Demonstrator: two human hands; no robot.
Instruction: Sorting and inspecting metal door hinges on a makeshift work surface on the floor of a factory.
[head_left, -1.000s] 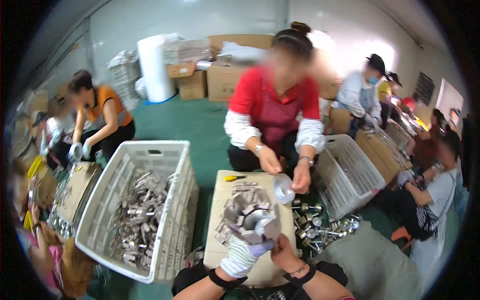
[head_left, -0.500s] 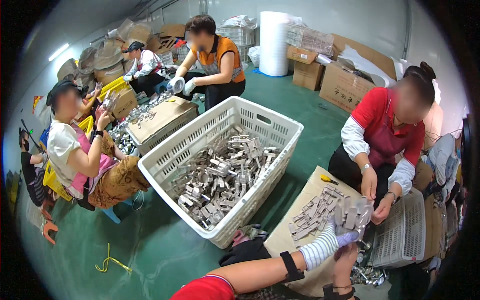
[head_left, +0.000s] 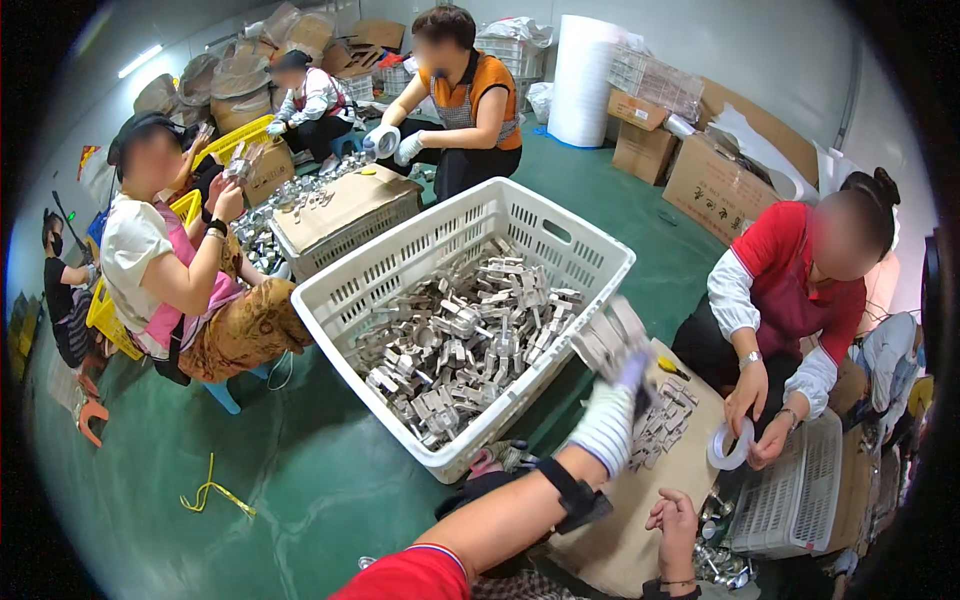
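Clearly your gloved left hand [head_left: 612,400] grips a bundle of metal parts [head_left: 610,335] beside the white crate [head_left: 330,300]; your right hand [head_left: 676,520] rests curled, empty, on the cardboard [head_left: 620,545].

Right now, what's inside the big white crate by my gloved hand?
The white crate holds a loose heap of grey metal parts spread across its floor. Whatever lies under the heap is covered. The left hand, in a white glove, carries a bundle of similar parts beside its rim.

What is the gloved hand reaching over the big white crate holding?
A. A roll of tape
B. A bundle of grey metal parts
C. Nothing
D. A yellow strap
B: the left hand, in a white glove, is raised beside the white crate with its grip closed on a bundle of grey metal parts.
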